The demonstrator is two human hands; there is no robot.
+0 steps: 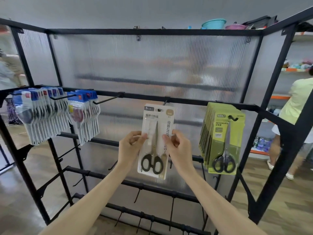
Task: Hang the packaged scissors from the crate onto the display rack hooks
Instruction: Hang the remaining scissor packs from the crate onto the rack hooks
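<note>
Pale grey wall [152, 9] behind, brown wood-plank floor [279, 200] w/ glossy patches. White shop shelving w/ orange edge strips [291, 70] stood at right; teal plastic basin [213, 23] sat up top.

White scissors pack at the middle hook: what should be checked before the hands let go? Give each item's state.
1. Left hand pinches the white pack: ok.
2. Right hand pinches it: ok.
3. Pack's hole lines up with the hook: ok.
4. Hook fully through the hole: cannot tell.
5. Pack hangs plumb: not ok, tilted.
6. Clear of the green packs: ok.
</note>
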